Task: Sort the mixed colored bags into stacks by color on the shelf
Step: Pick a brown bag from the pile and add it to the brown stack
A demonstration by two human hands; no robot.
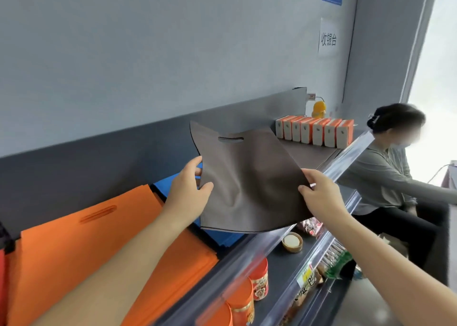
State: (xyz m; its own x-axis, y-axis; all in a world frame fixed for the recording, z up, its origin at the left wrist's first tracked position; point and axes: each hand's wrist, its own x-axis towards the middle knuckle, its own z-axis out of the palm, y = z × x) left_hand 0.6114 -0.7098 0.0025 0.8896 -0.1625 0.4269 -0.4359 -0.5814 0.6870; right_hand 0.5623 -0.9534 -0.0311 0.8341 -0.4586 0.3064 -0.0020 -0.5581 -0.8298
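A flat brown-grey bag with a slit handle is held in the air above the top shelf. My left hand pinches its left edge, thumb on top. My right hand pinches its right lower edge. Under the bag lies a stack of blue bags, mostly hidden by the bag and my left hand. To the left of the blue stack lies a stack of orange bags flat on the shelf. A sliver of red shows at the far left edge.
A row of orange-and-beige boxes stands at the shelf's right end, with a yellow toy behind. Lower shelves hold orange jars, a small tub and snack packets. A seated person is at the right. The wall runs behind.
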